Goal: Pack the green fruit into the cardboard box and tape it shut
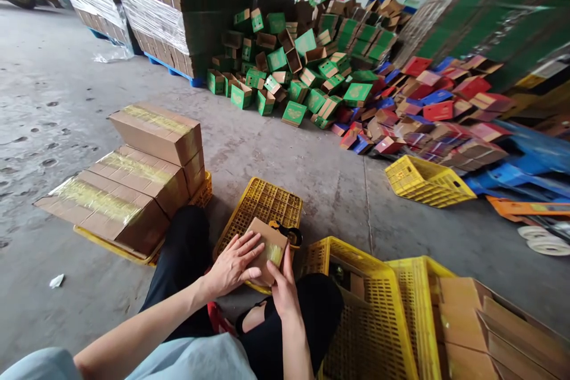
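A small brown cardboard box (263,244) with yellowish tape on its side is held over an upturned yellow plastic crate (267,202) between my knees. My left hand (234,264) lies flat across the box's left side, fingers stretched out and thumb apart. On the right side, my right hand (284,282) grips the box, its thumb on the taped face and its fingers round the edge. Just behind the box, a black and orange tape dispenser (291,235) rests on the crate, partly covered by the box.
Taped cartons (146,175) are stacked at my left. To my right stand yellow crates (369,314) and flattened-looking cardboard (503,332). Green boxes (296,90) and red-and-blue boxes (439,110) lie heaped ahead, near a yellow crate (427,181) and blue equipment (529,160).
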Motion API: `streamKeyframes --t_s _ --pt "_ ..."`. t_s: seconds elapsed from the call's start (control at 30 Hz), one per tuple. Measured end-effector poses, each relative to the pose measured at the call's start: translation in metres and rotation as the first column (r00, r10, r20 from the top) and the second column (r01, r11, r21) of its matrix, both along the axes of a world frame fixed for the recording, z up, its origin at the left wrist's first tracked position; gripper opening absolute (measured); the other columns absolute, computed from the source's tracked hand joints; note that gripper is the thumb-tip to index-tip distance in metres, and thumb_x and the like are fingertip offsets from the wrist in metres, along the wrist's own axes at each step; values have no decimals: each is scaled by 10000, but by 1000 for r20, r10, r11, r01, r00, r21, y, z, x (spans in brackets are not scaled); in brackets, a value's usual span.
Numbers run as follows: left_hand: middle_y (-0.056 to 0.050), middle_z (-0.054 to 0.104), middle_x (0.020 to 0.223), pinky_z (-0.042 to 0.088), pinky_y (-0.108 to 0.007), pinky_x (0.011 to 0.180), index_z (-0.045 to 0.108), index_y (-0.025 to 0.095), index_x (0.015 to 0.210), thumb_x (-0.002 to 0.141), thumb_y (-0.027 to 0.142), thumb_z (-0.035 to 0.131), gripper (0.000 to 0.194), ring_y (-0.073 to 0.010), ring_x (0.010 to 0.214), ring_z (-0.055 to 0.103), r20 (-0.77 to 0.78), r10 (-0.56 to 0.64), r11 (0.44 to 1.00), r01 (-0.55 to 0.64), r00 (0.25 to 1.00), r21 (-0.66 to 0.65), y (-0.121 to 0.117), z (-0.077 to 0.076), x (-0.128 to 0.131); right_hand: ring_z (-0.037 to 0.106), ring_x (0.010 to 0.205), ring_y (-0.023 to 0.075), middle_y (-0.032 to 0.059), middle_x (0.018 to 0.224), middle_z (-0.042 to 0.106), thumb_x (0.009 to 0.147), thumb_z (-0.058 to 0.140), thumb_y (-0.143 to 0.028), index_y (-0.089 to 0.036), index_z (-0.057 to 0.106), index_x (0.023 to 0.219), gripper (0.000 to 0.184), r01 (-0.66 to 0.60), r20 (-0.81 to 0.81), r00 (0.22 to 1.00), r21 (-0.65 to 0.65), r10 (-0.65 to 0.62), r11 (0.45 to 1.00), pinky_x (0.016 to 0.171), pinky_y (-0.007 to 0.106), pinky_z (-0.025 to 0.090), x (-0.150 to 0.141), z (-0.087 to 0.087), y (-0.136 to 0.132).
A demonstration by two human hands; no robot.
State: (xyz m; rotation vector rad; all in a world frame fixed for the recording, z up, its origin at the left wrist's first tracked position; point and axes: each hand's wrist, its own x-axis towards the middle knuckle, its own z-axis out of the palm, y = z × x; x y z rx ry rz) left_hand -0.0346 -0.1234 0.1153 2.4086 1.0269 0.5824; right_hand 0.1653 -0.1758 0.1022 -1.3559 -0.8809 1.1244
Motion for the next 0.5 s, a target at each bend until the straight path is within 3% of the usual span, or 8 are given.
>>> streamKeyframes --t_s 0.1,0.37,0.5 --pt "-77 338 1724 295 -600 1278 327 322 1672 1051 701 401 731 -329 1611 277 13 4 1000 -4 1000 1 -2 -1 1 565 1434 317 17 1651 478 858 776 -538 -433 283 1660 946 -69 -172 984 -82 54 994 1099 556 542 0 5 -4" --pt "-86 347 1718 324 -609 1266 374 292 1656 1057 692 400 720 -333 1611 275 21 19 1000 -19 1000 -24 -4 -2 -1 498 1494 299 13 1661 461 837 812 -495 -425 379 1625 901 -113 -202 975 -78 95 991 1168 564 470 13 13 3" --pt "-82 347 1719 328 -594 1272 383 281 1652 1064 681 398 711 -323 1615 266 25 14 1000 -14 1000 -25 -3 -1 -2 552 1443 293 45 1621 522 778 858 -440 -382 408 1620 957 -42 -234 972 -93 19 995 1161 527 476 14 21 23"
